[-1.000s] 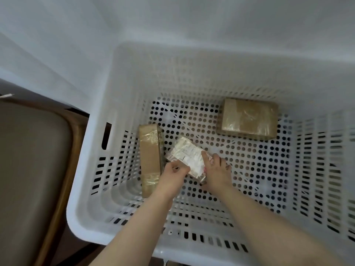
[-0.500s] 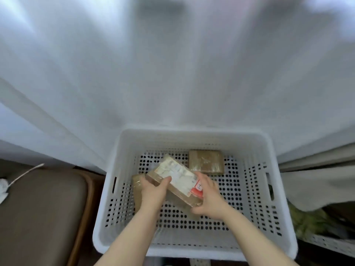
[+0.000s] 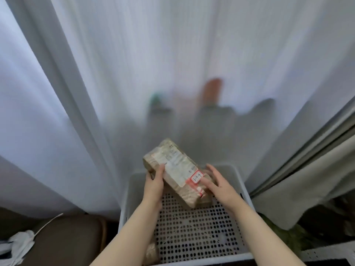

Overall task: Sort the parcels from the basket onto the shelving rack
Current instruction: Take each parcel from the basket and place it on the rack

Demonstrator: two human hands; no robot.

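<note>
**Clerk:** Nearest entry?

**Holder:** Item 1: second parcel [image 3: 151, 250], brown and tape-wrapped, lying on the floor of the basket [image 3: 245, 189] at its left side, partly hidden under my left forearm.

**Clerk:** The basket?

**Holder:** Item 2: white plastic, perforated floor, standing on the ground in front of me. Left of it is a brown seat cushion [image 3: 67, 240] with a crumpled white cloth [image 3: 19, 244] on it.

**Clerk:** And in hand?

**Holder:** Item 3: parcel [image 3: 192, 198], brown, wrapped in clear tape, held above the far half of the basket and tilted, far end higher. It bears a white label [image 3: 173, 166] and a red-bordered sticker [image 3: 196, 178] with handwriting I cannot read. My left hand [image 3: 153, 187] is curled round its left edge, thumb on top. My right hand [image 3: 221, 187] clamps the right side, thumb pressed beside the sticker.

**Clerk:** Beyond?

**Holder:** Item 4: sheer curtain [image 3: 134, 73], white, hanging behind the basket; grey drape [image 3: 307, 189] to the right. Through the sheer fabric show an orange shape [image 3: 210, 91] and a green shape [image 3: 155, 97], too blurred to identify.
</note>
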